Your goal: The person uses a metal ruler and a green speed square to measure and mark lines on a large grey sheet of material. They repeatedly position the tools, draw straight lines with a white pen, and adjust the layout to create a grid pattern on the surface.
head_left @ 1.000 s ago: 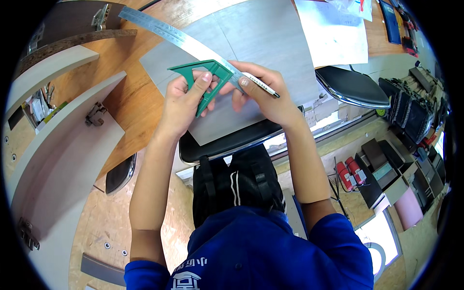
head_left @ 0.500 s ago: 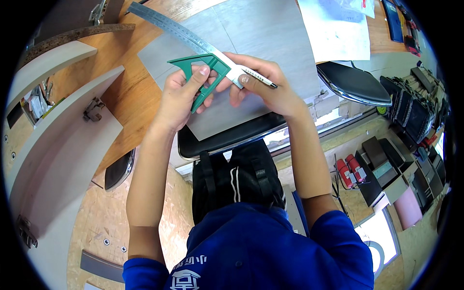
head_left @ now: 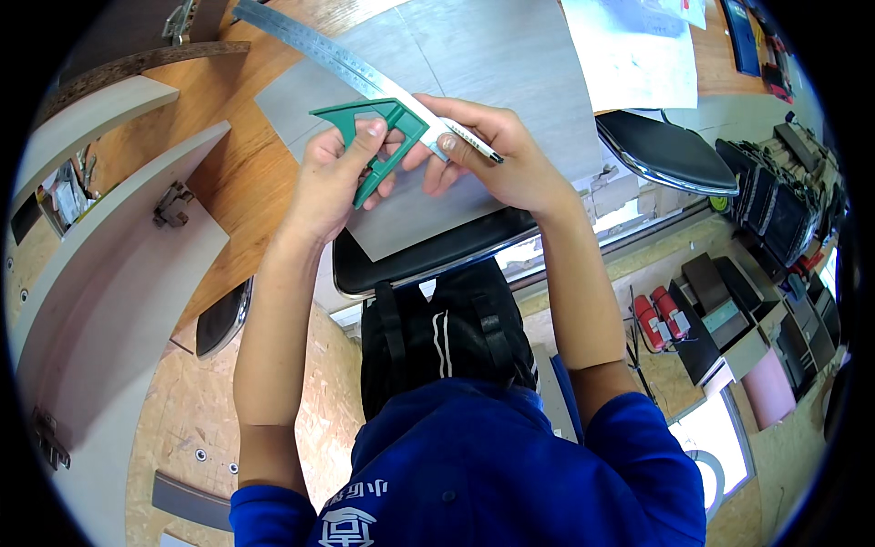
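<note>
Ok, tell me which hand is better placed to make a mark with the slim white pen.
Probably the right hand: it holds the slim white pen near one end of the flat silver metal ruler. The left hand is occupied gripping the green triangular frame against that ruler.

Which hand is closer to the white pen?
Right. The right hand is holding the white pen by its thumb. The left hand is off to the pen's left, gripping the combination square's green head.
</note>
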Action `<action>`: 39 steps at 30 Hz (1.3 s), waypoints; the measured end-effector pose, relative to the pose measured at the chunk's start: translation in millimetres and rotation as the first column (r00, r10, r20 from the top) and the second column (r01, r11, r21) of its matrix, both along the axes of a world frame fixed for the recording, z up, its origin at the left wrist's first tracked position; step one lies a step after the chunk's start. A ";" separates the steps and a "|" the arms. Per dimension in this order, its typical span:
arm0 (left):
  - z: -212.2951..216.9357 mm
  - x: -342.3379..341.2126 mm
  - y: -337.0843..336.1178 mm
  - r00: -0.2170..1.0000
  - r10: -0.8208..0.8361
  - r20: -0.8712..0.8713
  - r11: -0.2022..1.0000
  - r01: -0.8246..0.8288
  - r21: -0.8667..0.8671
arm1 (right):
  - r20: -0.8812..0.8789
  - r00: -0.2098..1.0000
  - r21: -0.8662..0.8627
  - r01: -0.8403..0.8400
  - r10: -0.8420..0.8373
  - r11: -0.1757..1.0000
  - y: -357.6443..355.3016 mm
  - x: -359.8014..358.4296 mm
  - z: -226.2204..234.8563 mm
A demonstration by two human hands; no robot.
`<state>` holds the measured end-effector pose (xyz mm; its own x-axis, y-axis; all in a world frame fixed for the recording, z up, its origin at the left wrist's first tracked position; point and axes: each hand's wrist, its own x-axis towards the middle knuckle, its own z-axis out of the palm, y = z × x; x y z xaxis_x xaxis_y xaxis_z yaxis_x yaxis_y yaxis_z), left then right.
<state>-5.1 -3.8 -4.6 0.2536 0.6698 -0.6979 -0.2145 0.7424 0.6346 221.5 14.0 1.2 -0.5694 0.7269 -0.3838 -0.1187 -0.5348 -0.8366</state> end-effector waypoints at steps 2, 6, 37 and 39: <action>0.6 0.5 -0.4 1.000 0.011 0.007 1.000 -0.011 -0.017 | -0.007 1.000 -0.011 0.001 -0.001 1.000 -0.9 0.7 -2.1; -0.4 0.4 -0.3 1.000 0.011 0.008 0.999 -0.011 -0.030 | -0.006 1.000 -0.011 -0.010 0.010 1.000 -0.2 1.0 -2.5; -4.0 -3.6 1.2 0.998 -0.035 -0.054 0.999 0.036 0.006 | -0.021 1.000 -0.010 0.020 -0.020 1.000 -1.3 -7.2 -8.4; -3.7 -2.7 1.4 0.998 -0.030 -0.062 0.999 0.031 0.015 | -0.026 0.999 -0.013 0.021 -0.021 1.000 -1.8 -7.1 -9.6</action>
<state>-7.7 -2.4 -8.3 0.2312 0.6733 -0.7023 -0.1520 0.7380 0.6574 214.4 12.2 -8.4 -0.5643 0.7340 -0.3779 -0.1517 -0.5421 -0.8265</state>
